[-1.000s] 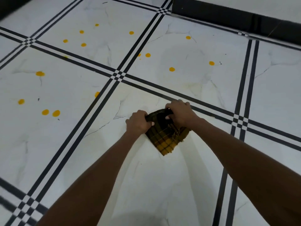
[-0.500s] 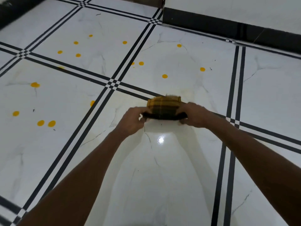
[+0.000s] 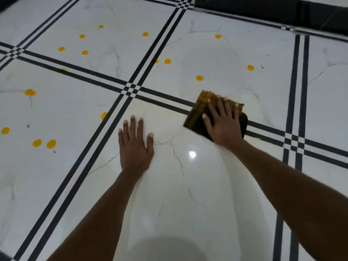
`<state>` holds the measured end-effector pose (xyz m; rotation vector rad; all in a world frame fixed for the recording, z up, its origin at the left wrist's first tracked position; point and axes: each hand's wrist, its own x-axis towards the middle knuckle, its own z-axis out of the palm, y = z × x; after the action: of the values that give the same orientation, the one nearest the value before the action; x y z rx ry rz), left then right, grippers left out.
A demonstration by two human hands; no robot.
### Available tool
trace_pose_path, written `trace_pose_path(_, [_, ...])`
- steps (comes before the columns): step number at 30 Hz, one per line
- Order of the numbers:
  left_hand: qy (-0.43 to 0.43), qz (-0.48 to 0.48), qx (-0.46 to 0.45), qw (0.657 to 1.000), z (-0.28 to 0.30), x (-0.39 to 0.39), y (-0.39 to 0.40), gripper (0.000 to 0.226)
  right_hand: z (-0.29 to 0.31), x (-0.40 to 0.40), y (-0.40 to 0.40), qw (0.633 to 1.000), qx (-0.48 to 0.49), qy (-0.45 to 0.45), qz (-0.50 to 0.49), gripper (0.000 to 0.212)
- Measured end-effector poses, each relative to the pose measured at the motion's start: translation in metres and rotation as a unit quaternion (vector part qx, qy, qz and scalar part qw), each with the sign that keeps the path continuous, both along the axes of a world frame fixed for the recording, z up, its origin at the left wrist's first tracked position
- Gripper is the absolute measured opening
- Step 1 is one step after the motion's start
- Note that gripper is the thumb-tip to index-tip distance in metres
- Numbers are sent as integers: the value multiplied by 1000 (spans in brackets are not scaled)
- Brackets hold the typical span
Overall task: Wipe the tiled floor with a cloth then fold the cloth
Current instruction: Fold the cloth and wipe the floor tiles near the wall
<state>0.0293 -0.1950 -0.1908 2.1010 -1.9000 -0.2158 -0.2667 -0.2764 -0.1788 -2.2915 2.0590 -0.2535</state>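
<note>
A folded yellow-and-dark plaid cloth [image 3: 197, 114] lies flat on the white tiled floor [image 3: 188, 194], across a black grout stripe. My right hand [image 3: 223, 125] presses down on top of it, palm flat and fingers spread, covering most of it. My left hand [image 3: 134, 146] rests flat on the bare tile to the left of the cloth, fingers apart, holding nothing. Yellow spots dot the tiles beyond: one [image 3: 199, 78] just past the cloth, another [image 3: 250, 67] to its right.
Several more yellow spots lie on the left tiles, such as a pair [image 3: 44, 143] and one [image 3: 30, 92]. A dark baseboard [image 3: 263, 14] runs along the far wall at top right. A light glare [image 3: 192, 154] shines on the tile between my arms.
Both hands held the cloth up off the floor before. Now the cloth lies on the floor to the right under my right palm, and my left hand has let go and rests on the tile.
</note>
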Motion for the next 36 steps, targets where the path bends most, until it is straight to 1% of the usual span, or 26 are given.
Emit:
trace_pose_path(1, [-7,5,2,1000,-1,0,-2,64,0,13,-23,999,4,-2,-38,66])
trace_pose_path(2, [-10,3,6,1000,-2,0,-3,64,1,33,-41,999,18,-8,-49,68])
trace_pose_path(3, [-11,-1,7,1000,-4,0,-2,64,0,58,-52,999,28,-12,-28,68])
trace_pose_path(5, [-18,-8,4,1000,-7,2,-2,63,2,107,-53,996,25,-2,87,65])
trace_pose_path(6, [-19,-9,7,1000,-6,3,-3,63,1,121,-42,988,24,8,150,62])
trace_pose_path(7, [-23,-11,15,1000,-5,4,-2,64,0,122,-26,979,19,18,201,60])
trace_pose_path(9, [-36,-20,28,999,-2,5,-2,70,0,94,13,970,13,26,242,58])
trace_pose_path(11, [-37,-28,54,998,1,5,-2,87,-4,40,41,974,19,23,224,59])
trace_pose_path(12, [-32,-27,58,997,3,4,-2,92,-4,10,39,981,21,25,191,60])
trace_pose_path(13, [-30,-25,58,998,4,4,-2,93,-5,-15,28,989,20,21,143,63])
trace_pose_path(15, [-29,-27,49,998,3,3,-2,89,0,-38,-9,999,30,11,12,69])
trace_pose_path(16, [-27,-25,43,998,1,4,-2,86,1,-33,-27,998,44,-6,-45,69])
trace_pose_path(17, [-25,-20,38,999,0,5,-2,83,2,-19,-40,996,54,-16,-75,69])
trace_pose_path(18, [-25,-17,35,999,-2,5,-3,81,1,1,-46,996,59,-16,-72,69])
trace_pose_path(19, [-29,-16,34,999,-4,5,-4,79,-1,22,-44,998,54,-12,-37,68])
trace_pose_path(21, [-33,-22,38,998,-5,6,-4,79,-5,54,-14,996,31,7,84,65])
trace_pose_path(23, [-20,-28,49,998,-1,8,-3,80,-6,50,32,983,27,16,183,61])
trace_pose_path(25, [7,-29,64,997,7,8,-6,80,-3,13,62,977,35,22,209,61])
trace_pose_path(26, [22,-27,70,997,13,7,-6,80,-4,-11,70,979,30,18,200,61])
trace_pose_path(28, [37,-26,75,996,31,-1,-9,78,-3,-63,72,991,38,10,130,62])
trace_pose_path(30, [40,-37,81,995,52,-14,-11,74,5,-96,62,994,88,-4,58,69])
trace_pose_path(32, [44,-58,89,993,75,-30,-14,70,14,-101,52,990,140,-10,33,80])
trace_pose_path(34, [44,-74,102,991,93,-46,-18,69,24,-93,43,981,187,-24,33,88])
trace_pose_path(36, [45,-86,108,989,105,-65,-29,68,28,-90,36,978,204,-38,22,92])
